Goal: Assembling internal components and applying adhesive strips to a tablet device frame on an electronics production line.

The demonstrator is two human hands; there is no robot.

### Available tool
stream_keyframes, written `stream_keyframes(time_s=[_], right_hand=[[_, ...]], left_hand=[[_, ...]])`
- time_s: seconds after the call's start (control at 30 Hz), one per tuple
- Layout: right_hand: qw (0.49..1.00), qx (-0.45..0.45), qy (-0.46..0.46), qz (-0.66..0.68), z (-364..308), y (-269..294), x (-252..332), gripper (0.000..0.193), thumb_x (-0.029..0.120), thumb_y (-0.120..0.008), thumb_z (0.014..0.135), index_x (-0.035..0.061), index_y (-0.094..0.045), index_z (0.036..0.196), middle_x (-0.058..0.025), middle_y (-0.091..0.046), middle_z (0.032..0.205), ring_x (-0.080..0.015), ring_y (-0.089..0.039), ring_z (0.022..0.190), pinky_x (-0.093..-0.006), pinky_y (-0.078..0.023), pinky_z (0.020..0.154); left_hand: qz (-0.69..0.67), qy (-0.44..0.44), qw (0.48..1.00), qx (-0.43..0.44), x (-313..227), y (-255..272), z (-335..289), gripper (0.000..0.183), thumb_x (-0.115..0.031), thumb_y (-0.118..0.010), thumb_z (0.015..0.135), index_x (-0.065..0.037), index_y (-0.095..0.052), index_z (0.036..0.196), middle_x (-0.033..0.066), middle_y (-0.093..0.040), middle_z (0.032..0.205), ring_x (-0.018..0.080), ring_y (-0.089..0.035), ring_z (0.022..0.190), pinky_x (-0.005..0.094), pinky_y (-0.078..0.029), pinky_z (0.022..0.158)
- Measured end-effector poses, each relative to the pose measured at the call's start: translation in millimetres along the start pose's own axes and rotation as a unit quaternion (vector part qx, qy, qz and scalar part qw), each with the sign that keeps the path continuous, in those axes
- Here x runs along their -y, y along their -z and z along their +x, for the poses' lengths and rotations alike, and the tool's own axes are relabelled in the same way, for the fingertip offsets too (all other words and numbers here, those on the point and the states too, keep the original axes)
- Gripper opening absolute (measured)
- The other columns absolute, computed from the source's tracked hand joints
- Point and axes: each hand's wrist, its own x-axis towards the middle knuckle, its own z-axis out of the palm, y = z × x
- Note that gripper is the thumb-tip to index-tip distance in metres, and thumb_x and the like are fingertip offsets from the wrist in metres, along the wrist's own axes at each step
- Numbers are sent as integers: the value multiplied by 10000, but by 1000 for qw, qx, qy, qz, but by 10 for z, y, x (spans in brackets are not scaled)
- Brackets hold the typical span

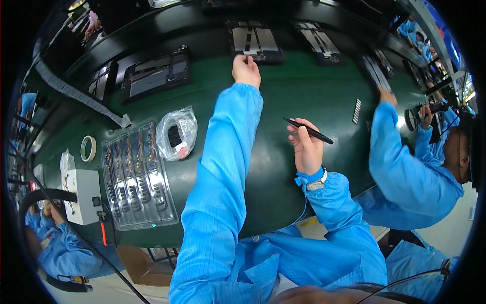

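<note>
My left arm stretches to the far side of the green table, where my left hand point(246, 71) is closed at the near edge of an opened tablet point(268, 41). Its fingertips are partly hidden there, and they seem to grip that edge. The tablet has a black frame, silvery panels and dark strips. My right hand point(309, 152) is raised above the table, palm partly up. Between its thumb and fingers it holds a slim black pen-shaped tool point(320, 135), the thin tip pointing left. A blue strap with a cord circles my right wrist.
Other opened tablets point(158, 75) point(318, 43) line the back. To the left lie a clear tray point(139, 177) of small parts, a plastic bag point(177, 133), a tape roll point(88, 148) and a white box point(83, 196). A co-worker's sleeve point(387, 137) reaches in at right, near a white strip point(357, 111).
</note>
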Motion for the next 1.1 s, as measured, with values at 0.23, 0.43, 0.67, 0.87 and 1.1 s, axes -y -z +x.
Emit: stream_keyframes(time_s=[0.23, 0.43, 0.67, 0.87, 1.1], right_hand=[[1000, -10, -11, 14, -31, 46, 36, 244, 97, -538, 868, -3, -527, 1091, -134, -580, 1073, -162, -583, 898, -246, -475, 702], [990, 52, 96, -86, -113, -3, 82, 213, 2, -517, 830, -32, -564, 1035, -166, -598, 1037, -205, -603, 880, -266, -480, 727], [950, 185, 189, -164, -433, -6, 209, 180, -45, -579, 760, -38, -610, 937, -193, -618, 963, -231, -607, 866, -318, -486, 787], [939, 153, 305, -34, -509, -42, 377, 233, 139, -632, 802, -42, -584, 940, -196, -605, 939, -270, -597, 873, -359, -499, 758], [980, 192, 0, -54, -187, 215, 314, 245, 80, -503, 876, -33, -506, 1094, -168, -553, 1073, -249, -529, 1000, -358, -382, 925]], left_hand=[[198, -89, 976, -23, 4, -232, 205, 406, -307, -629, 770, -30, -538, 1051, 115, -506, 1125, 208, -469, 976, 372, -383, 814], [234, -199, 952, -2, -143, -178, 98, 324, -242, -561, 829, 0, -520, 1040, 103, -524, 1057, 233, -522, 928, 402, -412, 827], [381, -77, 914, 114, -1131, 223, -1612, 355, -322, -486, 869, -49, -486, 1096, 89, -549, 1087, 196, -492, 1029, 390, -312, 968], [391, 18, 916, 88, -1829, 1120, -2420, 326, -325, -462, 871, -40, -574, 984, 66, -632, 886, 168, -603, 779, 296, -480, 725], [465, 18, 885, 14, -1910, 2112, -2486, 570, -322, -570, 827, 57, -396, 1215, 132, -512, 1143, 164, -507, 1021, 247, -391, 866]])
